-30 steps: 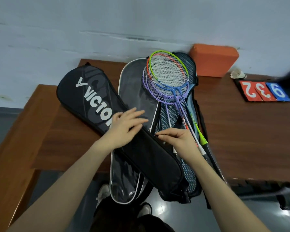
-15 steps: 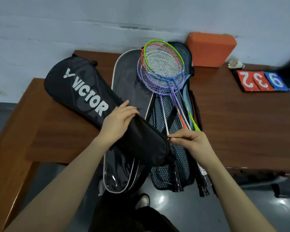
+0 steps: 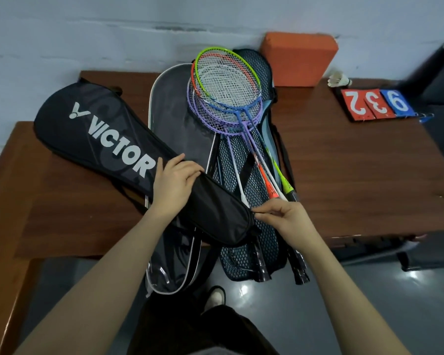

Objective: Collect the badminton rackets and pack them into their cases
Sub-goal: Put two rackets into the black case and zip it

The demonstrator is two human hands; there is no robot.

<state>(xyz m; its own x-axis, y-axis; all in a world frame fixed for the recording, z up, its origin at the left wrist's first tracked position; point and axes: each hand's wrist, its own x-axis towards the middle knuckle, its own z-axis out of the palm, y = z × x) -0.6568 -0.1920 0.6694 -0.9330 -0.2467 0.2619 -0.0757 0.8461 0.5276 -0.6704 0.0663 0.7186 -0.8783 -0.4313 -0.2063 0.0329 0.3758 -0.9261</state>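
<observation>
The black Victor racket case (image 3: 108, 147) lies slantwise across the wooden surface (image 3: 344, 175), its wide head end toward the wall and its narrow handle end toward the person — a lie that puts the end of the zip within easy reach. The left hand (image 3: 173, 187) rests flat over the case's middle, fingers loosely curled over the far edge, apparently pinning the fabric so it won't slide or bunch. The right hand (image 3: 283, 217) is nearly closed, thumb and forefinger pinched at the case's narrow tip; most likely on a zip pull, though that is too small to tell. Whether a racket is already inside cannot be seen. Just beside it, a stack of loose rackets (image 3: 228, 96) — green, orange, blue, purple frames — lies on an open mesh-lined case (image 3: 246, 242), with a grey case (image 3: 174, 119) between, all overhanging the near edge.
</observation>
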